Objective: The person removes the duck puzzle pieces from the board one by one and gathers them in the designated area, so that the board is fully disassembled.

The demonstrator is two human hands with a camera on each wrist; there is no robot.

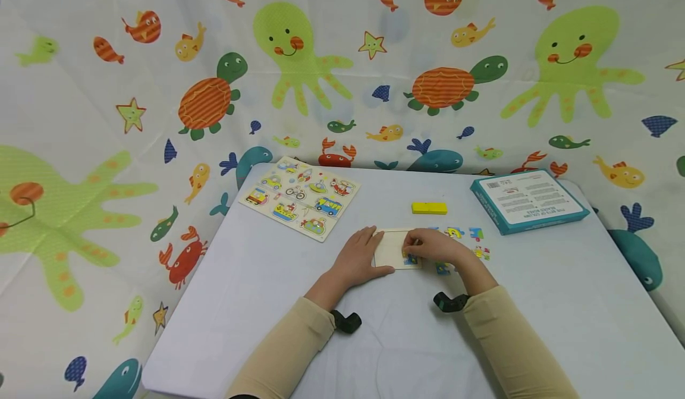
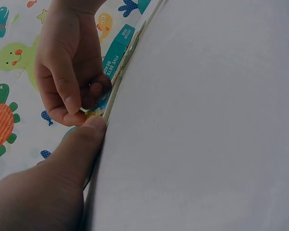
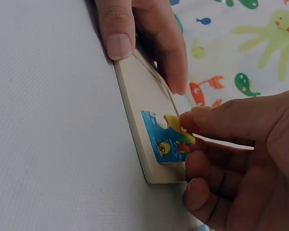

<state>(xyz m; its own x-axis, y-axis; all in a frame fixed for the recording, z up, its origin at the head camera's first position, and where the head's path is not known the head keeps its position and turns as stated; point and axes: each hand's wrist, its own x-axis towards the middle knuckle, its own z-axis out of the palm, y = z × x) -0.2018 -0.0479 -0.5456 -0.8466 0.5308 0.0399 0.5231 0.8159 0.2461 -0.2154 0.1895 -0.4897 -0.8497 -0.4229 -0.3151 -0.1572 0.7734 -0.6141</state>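
Note:
A pale wooden puzzle tray [image 1: 388,248] lies on the white table between my hands. My left hand [image 1: 355,257] rests along its left side, fingers extended at the far corner and thumb on the near edge. A jigsaw piece with yellow on it [image 3: 172,123] is pinched between the thumb and fingers of my right hand [image 1: 436,245]. That piece is at the upper edge of a blue picture section [image 3: 155,139] with small fish, which lies inside the tray. Several loose jigsaw pieces [image 1: 476,233] lie to the right, partly covered by my right hand.
A picture board of vehicles [image 1: 296,192] lies at the back left. Behind the tray is a yellow block [image 1: 429,209]. A teal box [image 1: 535,198] lies at the back right. A sea-animal cloth [image 1: 332,90] hangs behind the table.

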